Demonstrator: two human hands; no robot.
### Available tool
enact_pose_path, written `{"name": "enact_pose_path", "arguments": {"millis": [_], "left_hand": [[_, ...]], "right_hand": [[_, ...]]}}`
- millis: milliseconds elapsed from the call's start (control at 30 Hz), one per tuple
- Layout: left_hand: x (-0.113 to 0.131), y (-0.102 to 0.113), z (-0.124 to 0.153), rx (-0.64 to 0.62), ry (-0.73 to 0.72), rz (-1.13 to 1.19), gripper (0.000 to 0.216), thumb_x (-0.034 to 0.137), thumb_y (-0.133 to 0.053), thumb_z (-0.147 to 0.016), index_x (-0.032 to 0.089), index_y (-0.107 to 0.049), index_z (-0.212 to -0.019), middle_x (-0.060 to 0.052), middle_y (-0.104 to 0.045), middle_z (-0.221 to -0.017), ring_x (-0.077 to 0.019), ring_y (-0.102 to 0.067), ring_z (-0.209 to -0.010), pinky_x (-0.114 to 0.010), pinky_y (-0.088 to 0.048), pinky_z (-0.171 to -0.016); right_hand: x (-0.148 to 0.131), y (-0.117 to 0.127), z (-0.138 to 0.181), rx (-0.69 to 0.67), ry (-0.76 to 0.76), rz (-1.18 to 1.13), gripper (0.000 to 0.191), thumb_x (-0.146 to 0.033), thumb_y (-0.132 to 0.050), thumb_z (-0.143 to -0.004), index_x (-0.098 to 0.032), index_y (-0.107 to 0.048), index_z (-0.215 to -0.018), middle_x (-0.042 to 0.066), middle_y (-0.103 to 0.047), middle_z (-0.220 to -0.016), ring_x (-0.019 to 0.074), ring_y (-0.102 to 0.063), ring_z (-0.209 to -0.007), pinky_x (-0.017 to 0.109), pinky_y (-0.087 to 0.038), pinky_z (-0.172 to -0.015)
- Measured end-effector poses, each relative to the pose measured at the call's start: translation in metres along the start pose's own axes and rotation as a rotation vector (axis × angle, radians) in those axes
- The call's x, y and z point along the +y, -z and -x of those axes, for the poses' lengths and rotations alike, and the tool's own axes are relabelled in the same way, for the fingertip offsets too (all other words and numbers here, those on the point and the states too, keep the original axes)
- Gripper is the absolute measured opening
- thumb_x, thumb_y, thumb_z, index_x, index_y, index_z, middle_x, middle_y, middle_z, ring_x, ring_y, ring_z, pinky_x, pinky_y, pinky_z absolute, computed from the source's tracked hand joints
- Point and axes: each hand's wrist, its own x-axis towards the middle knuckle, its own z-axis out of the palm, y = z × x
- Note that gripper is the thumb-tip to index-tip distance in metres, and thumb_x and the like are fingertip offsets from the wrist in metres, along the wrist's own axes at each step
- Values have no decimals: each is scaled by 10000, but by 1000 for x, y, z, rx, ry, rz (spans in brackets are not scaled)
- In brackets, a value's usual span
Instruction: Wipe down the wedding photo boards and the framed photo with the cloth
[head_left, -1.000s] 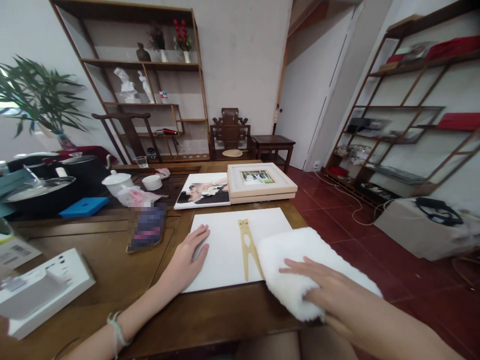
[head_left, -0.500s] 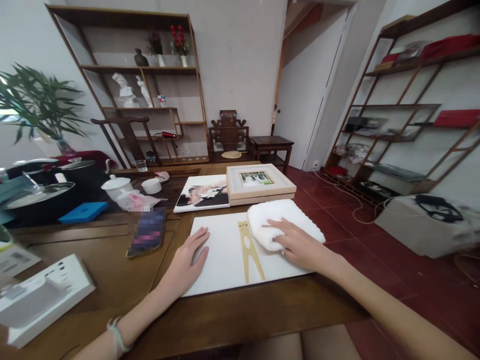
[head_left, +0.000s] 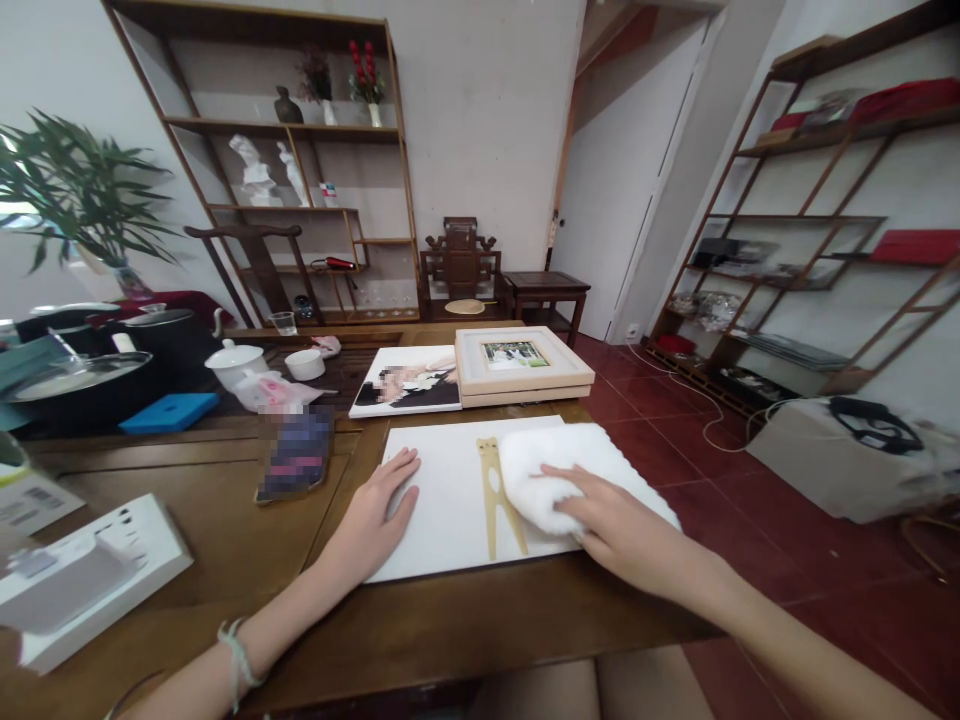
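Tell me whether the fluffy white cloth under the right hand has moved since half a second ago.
Yes: the fluffy white cloth has come nearer the person, judged against the flat white rectangular board.

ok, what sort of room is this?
Probably a sitting or tea room, at home or in a small studio; I can't tell which. Clues: the carved wooden chair, the display shelf with small white statues, and the white lidded pot.

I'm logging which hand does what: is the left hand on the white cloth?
No, the left hand rests on the white board, while the right hand is on the white cloth.
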Motion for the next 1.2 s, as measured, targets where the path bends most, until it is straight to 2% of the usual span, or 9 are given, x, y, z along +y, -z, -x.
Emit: {"name": "enact_pose_path", "arguments": {"millis": [133,233,333,533,633,733,1000,1100,1200], "left_hand": [[1,1,0,14,0,7,394,335,-422,-836,163,-579,-1154,-89,-527,-1292,-233,-456,-1217,-416,-348,-1032],[1,2,0,4,11,25,399,342,-419,-837,150,-579,-1148,-95,-524,-1295,-234,-448,-1223,-411,-341,-1036],[2,2,0,1,29,40,398,345,-420,-837,149,-575,-1146,-96,-518,-1301,-236,-442,-1228,-416,-334,-1039],[0,0,0,11,27,43,400,343,-419,-837,152,-565,-1157,-95,-506,-1313,-237,-436,-1233,-416,-324,-1046],[-1,0,0,16,31,32,419,349,-413,-839,137,-558,-1170,-101,-473,-1341,-239,-398,-1260,-414,-303,-1058],[-2,0,0,7,48,17,441,361,-412,-838,125,-551,-1184,-106,-455,-1354,-242,-385,-1268,-411,-290,-1063],[-3,4,0,-74,47,14,533,398,-339,-870,61,-484,-1255,-119,-405,-1383,-223,-318,-1304,-388,-237,-1082],[-5,4,1,-92,38,10,525,391,-310,-884,79,-462,-1278,-98,-377,-1401,-210,-282,-1318,-382,-211,-1088],[-6,3,1,-84,34,8,504,382,-301,-891,105,-466,-1278,-82,-373,-1405,-204,-277,-1321,-388,-209,-1088]], "right_hand": [[16,-13,-50,166,-30,28,439,7,-401,-684,-138,-602,-1047,143,-546,-1225,260,-354,-1258,493,-248,-1038],[16,-18,-67,195,-24,40,441,8,-396,-684,-147,-609,-1038,133,-558,-1212,268,-356,-1255,510,-255,-1023],[2,-22,-57,152,20,61,405,3,-413,-682,-145,-629,-990,129,-510,-1276,272,-333,-1270,506,-242,-1032],[-37,-32,2,47,120,120,409,18,-420,-639,-160,-649,-928,95,-394,-1382,288,-226,-1316,534,-177,-1058],[-44,-33,13,-12,181,101,402,0,-438,-624,-161,-646,-928,92,-369,-1398,303,-203,-1322,550,-181,-1053],[-39,-28,0,13,171,86,418,3,-422,-658,-161,-630,-981,97,-383,-1389,288,-232,-1314,523,-209,-1052],[-12,-20,-72,83,105,109,435,-5,-464,-703,-140,-582,-1099,133,-445,-1331,309,-323,-1268,526,-261,-1016],[-18,-26,-67,86,127,162,373,-16,-449,-736,-137,-610,-1049,146,-435,-1335,337,-290,-1279,560,-243,-1010],[-34,-33,-42,69,175,199,299,-32,-423,-773,-135,-644,-946,151,-403,-1360,352,-229,-1301,579,-207,-1017]]}}
